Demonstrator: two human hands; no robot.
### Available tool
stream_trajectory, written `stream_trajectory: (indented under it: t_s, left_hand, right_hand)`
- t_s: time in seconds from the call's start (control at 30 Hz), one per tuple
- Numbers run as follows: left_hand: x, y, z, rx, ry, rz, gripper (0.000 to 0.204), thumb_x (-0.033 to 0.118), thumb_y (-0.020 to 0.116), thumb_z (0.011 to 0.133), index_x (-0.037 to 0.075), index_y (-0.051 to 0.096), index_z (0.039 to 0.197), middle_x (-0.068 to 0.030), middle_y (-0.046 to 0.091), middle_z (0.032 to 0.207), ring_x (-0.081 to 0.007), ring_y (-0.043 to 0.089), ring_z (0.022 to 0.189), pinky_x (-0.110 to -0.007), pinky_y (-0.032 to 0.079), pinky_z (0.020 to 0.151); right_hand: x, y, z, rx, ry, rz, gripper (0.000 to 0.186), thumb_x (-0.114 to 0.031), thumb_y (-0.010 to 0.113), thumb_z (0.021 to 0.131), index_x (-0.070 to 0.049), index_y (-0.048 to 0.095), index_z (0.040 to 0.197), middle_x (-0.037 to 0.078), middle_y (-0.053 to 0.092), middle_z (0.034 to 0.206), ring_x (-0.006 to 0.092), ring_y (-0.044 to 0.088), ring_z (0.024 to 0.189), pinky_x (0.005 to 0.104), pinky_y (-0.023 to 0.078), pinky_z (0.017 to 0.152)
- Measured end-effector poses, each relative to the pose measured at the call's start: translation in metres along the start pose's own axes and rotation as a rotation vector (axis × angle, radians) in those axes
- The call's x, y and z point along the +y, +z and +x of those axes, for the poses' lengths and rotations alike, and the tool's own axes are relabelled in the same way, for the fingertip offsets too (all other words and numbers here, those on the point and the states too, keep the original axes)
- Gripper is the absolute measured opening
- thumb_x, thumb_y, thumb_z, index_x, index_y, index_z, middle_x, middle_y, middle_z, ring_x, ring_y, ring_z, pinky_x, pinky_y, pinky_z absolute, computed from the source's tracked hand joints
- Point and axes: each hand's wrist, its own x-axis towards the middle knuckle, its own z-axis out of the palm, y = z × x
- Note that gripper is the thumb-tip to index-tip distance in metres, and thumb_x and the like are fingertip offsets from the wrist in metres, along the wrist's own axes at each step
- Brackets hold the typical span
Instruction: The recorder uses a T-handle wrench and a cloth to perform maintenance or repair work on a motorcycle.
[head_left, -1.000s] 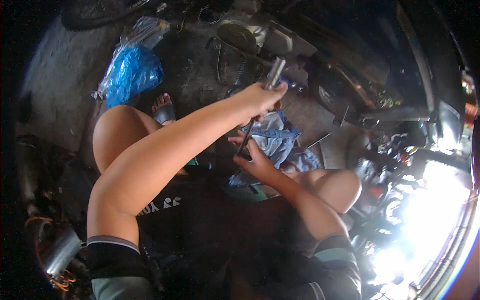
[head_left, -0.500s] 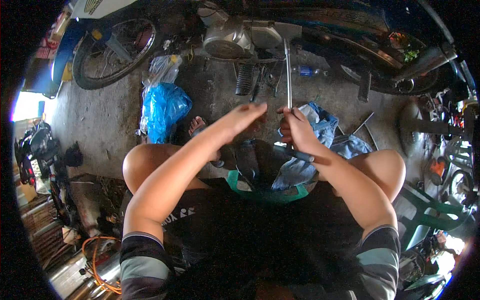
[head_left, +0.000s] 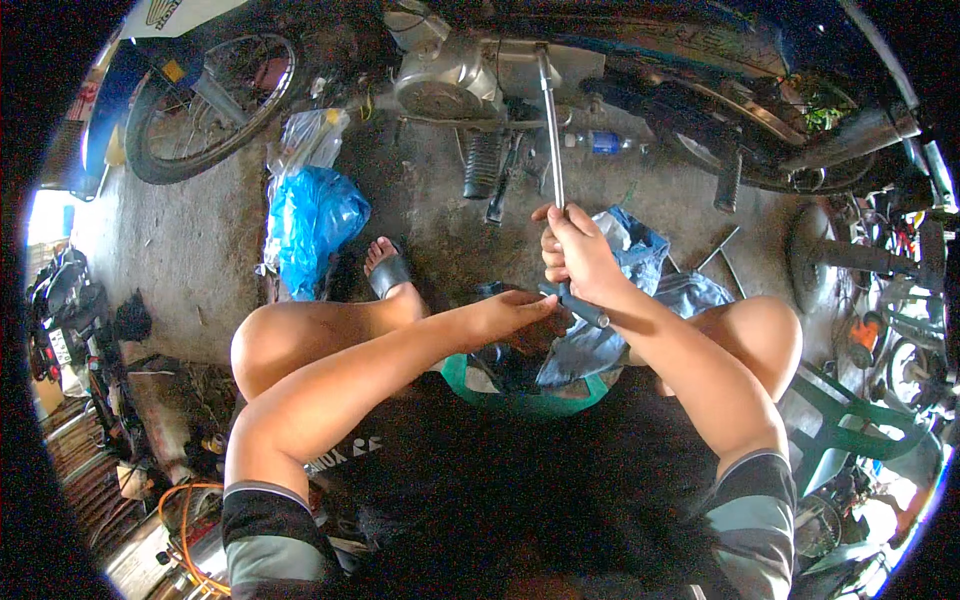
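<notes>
A T-handle socket wrench (head_left: 555, 140) with a long chrome shaft runs from the motorcycle engine (head_left: 450, 80) toward me. Its far end meets the engine's right side. My right hand (head_left: 580, 255) is closed around the shaft just ahead of the dark crossbar. From the left, my left hand (head_left: 515, 314) reaches to the crossbar's near-left end, fingers stretched out and fingertips at the bar. Part of those fingers lies in shadow under the bar.
Below the engine hang a ribbed footpeg (head_left: 480, 165) and a dark lever. A water bottle (head_left: 605, 143) lies behind the shaft. Blue plastic bags (head_left: 315, 225) sit to the left, and denim cloth (head_left: 640, 250) lies right of my hands. A green stool (head_left: 855, 425) stands at right.
My left hand has come down from beside the shaft to the crossbar. The crossbar has turned, and the shaft shows farther left as the whole view shifted.
</notes>
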Motion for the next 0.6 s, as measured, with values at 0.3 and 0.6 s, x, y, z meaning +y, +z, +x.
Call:
stream_trajectory:
  t_s: [0.3,0.6]
  left_hand:
    - [0.014,0.007,-0.006,0.177,0.02,-0.166,0.049,0.04,0.047,0.083,-0.005,0.048,0.103,-0.0121,0.057,0.094,-0.0206,0.055,0.084,-0.031,0.045,0.075]
    - [-0.01,0.044,0.002,0.422,0.206,-0.978,0.021,0.019,0.053,0.082,-0.001,0.049,0.089,-0.0085,0.053,0.08,-0.0172,0.053,0.073,-0.029,0.047,0.067]
  right_hand:
    - [-0.006,0.001,0.01,-0.014,-0.018,0.017,0.02,-0.028,0.039,0.089,-0.01,0.046,0.092,-0.005,0.028,0.057,0.0031,0.022,0.044,0.0171,0.02,0.038]
    - [-0.009,-0.001,0.009,-0.287,0.077,0.368,0.021,-0.027,0.04,0.088,-0.007,0.046,0.091,-0.005,0.023,0.055,0.0047,0.021,0.045,0.0187,0.019,0.039]
